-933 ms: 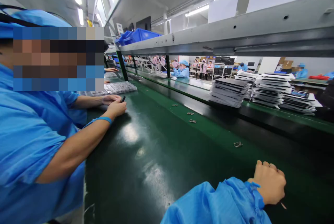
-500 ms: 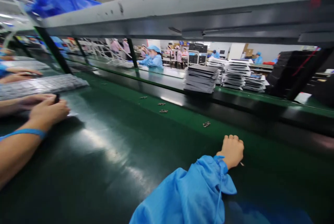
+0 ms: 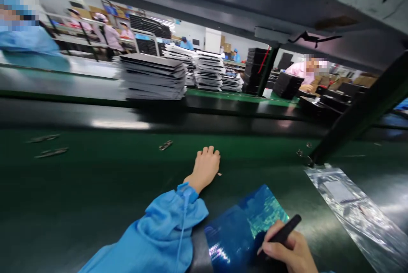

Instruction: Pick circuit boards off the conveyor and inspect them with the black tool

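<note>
My left hand (image 3: 205, 167) rests on the dark green work surface with its fingers curled under. Anything within those fingers is hidden. My right hand (image 3: 291, 249) grips a black pen-shaped tool (image 3: 287, 230), held slanted over a glossy blue sheet (image 3: 236, 226). Whether the tool's tip touches the sheet cannot be made out. The sheet lies in front of me, to the right of my left sleeve. Just beyond my left hand, slightly to its left, is a small cluster of metal pieces (image 3: 165, 145).
Further metal pieces lie at the left (image 3: 51, 152) and near a dark post (image 3: 347, 124). A clear plastic bag (image 3: 353, 209) is on the right. Behind stand a stack of white-edged sheets (image 3: 154, 77) and black trays (image 3: 255, 69), beneath an overhead shelf (image 3: 204, 9). Co-workers sit beyond.
The view has swung right. My right hand with the black tool, the blue sheet and the plastic bag now show; the neighbour's hands at left have gone out of view. My left hand stays curled.
</note>
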`<state>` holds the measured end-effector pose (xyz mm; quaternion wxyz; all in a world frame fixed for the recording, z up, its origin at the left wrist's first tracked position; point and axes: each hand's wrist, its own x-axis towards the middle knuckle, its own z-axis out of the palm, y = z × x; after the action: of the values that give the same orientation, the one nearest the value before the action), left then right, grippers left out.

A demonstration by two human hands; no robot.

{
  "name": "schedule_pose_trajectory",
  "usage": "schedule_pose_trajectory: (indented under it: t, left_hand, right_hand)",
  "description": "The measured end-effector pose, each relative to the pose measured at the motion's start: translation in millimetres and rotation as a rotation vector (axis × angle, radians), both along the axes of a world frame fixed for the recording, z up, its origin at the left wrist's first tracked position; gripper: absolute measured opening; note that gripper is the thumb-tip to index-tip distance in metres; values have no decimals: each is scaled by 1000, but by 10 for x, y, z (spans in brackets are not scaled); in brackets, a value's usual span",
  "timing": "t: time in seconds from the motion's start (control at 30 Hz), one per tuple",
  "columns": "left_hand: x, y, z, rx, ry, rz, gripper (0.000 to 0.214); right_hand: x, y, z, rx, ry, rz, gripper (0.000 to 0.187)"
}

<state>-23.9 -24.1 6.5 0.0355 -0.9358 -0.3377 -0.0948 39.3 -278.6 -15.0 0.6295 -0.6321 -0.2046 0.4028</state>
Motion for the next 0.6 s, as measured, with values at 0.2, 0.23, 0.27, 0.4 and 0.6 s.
schedule_pose_trajectory:
  t: [0.2, 0.23, 0.27, 0.4, 0.6]
  left_hand:
    - [-8, 67, -19, 3, 51, -18, 24]
    - [-10, 74, -22, 6, 52, -17, 25]
    - [-12, 80, -25, 10, 52, -16, 25]
    - [-23, 100, -52, 25, 37, -11, 25]
    - [-49, 140, -95, 49, -18, -22, 22]
  right_hand:
    - [-46, 14, -36, 10, 65, -11, 25]
    - [-50, 17, -36, 16, 69, -11, 24]
    - [-52, 23, -34, 23, 73, -10, 23]
    - [-64, 52, -7, 43, 90, -6, 21]
    - [-77, 79, 22, 44, 84, -5, 20]
